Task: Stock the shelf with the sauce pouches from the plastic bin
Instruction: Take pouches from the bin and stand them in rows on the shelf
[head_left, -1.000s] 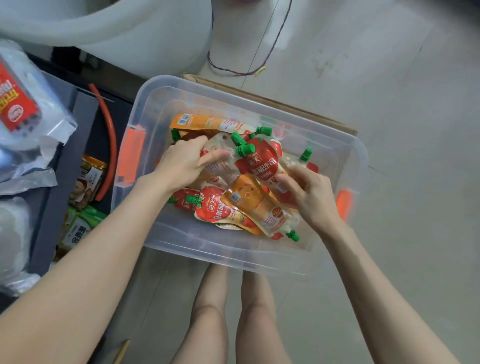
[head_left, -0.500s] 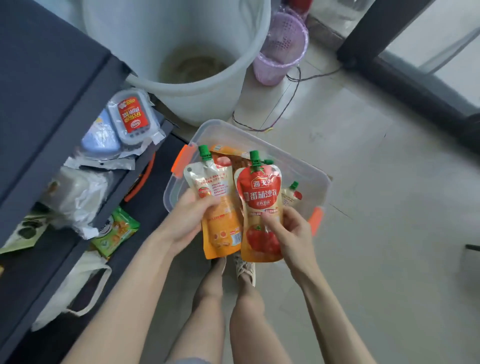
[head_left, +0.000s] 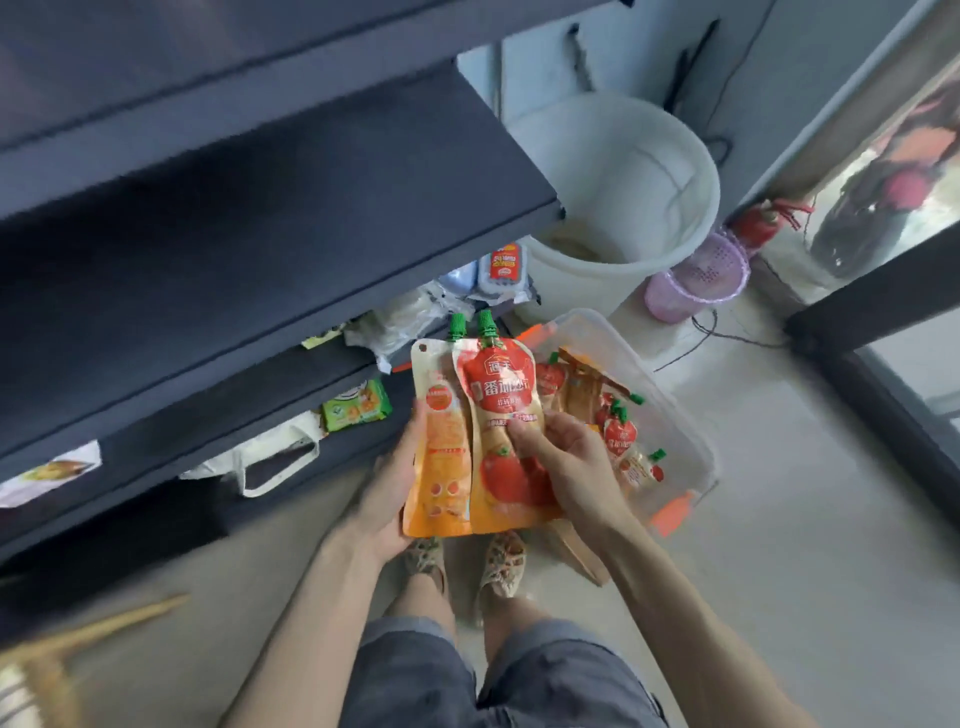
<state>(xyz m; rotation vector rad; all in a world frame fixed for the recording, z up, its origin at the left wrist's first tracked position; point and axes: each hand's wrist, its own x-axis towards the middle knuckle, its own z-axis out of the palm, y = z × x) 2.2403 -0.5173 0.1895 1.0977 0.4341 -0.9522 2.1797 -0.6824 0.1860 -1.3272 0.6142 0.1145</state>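
Raised from the clear plastic bin (head_left: 691, 415), we see our left grip (head_left: 395, 499) clasping the orange spouted pouch (head_left: 441, 467), right grip (head_left: 566, 467) pinching the red tomato-sauce pouch (head_left: 501, 395) beside it.

Small shop/stockrm: dark shelving (head_left: 291, 218) w/ packaged snacks (head_left: 356, 411), bin of sauce pouches (head_left: 618, 431).

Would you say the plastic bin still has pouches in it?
Yes, partly full: several pouches lie inside the bin.
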